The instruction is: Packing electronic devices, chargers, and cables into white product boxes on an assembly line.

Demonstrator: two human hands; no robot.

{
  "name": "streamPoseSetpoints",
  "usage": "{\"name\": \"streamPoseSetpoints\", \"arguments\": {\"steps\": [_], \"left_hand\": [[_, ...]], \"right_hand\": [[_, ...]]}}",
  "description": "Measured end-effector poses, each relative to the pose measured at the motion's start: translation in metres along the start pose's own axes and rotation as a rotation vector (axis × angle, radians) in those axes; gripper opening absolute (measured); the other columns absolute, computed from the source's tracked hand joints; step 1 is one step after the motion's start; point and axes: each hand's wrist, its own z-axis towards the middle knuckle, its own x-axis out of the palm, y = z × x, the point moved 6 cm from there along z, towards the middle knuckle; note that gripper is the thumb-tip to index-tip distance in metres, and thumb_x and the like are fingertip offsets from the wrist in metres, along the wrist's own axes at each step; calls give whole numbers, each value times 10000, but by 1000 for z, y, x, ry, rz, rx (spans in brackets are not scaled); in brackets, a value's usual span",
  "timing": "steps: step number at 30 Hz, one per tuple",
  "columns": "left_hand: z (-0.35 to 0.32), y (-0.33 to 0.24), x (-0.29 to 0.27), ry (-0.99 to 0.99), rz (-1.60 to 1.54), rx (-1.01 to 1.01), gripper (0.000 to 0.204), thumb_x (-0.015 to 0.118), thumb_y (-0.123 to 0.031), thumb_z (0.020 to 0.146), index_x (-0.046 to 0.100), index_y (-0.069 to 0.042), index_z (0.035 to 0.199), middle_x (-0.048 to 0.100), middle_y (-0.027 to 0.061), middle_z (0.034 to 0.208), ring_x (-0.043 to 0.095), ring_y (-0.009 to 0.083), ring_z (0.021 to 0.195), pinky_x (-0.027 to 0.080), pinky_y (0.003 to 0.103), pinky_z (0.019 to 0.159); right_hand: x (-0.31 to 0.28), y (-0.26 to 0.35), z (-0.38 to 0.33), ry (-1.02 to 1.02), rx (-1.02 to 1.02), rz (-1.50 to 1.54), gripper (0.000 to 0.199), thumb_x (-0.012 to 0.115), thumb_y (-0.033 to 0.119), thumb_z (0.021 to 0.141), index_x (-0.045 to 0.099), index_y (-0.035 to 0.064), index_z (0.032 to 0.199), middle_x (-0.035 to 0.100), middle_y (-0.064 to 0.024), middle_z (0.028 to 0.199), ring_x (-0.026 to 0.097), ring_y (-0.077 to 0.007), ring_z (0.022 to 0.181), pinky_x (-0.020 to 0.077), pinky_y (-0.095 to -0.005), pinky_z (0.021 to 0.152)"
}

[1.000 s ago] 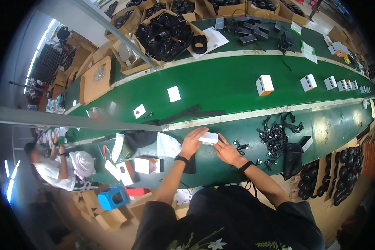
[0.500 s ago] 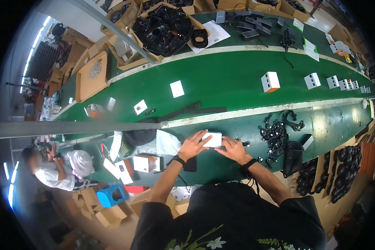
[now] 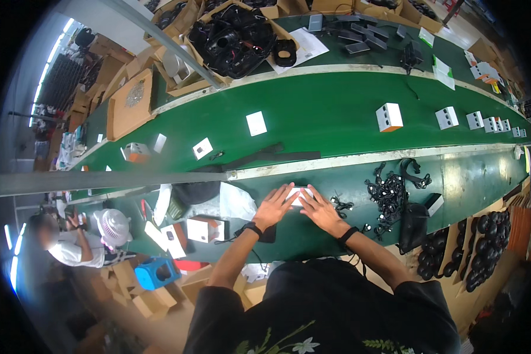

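A small white box (image 3: 301, 195) lies in front of me on the near green bench, mostly covered by my hands. My left hand (image 3: 272, 207) grips its left side, with fingers along the far edge and the thumb over the top. My right hand (image 3: 321, 210) rests across its right part, fingers stretched out flat and pointing away from me. A few short black cables (image 3: 341, 206) lie just right of that hand. Below my left wrist is a dark flat object (image 3: 268, 234), partly hidden.
White-and-orange boxes (image 3: 389, 117) and a white sheet (image 3: 256, 123) sit on the green conveyor (image 3: 318, 106). Tangled black cables (image 3: 387, 194) lie right, opened boxes (image 3: 205, 229) left. A metal post (image 3: 112, 183) crosses at left. Another person (image 3: 76, 245) works beyond a fan (image 3: 112, 228).
My right hand has moved left and up onto the white box, covering more of it. The boxes and papers on the conveyor have shifted slightly right.
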Motion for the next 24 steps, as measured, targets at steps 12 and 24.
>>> {"name": "streamPoseSetpoints", "arguments": {"steps": [12,24], "left_hand": [[35,156,-44,-596,-269,-725,542,642,-23,972,558,-67,1506,626,221,1470,587,421,1337,477,530,1137],[5,403,-4,-35,232,-1226,571,750,-6,883,578,-277,1355,650,12,1332,618,290,1300,579,521,1002]], "right_hand": [[4,-40,30,227,144,89,769,752,169,968,434,203,1667,456,-271,1567,531,-450,1353,523,-515,1058],[-52,-247,86,-345,765,-142,705,690,191,1054,404,150,1697,461,-395,1524,503,-545,1354,437,-580,1141]]}}
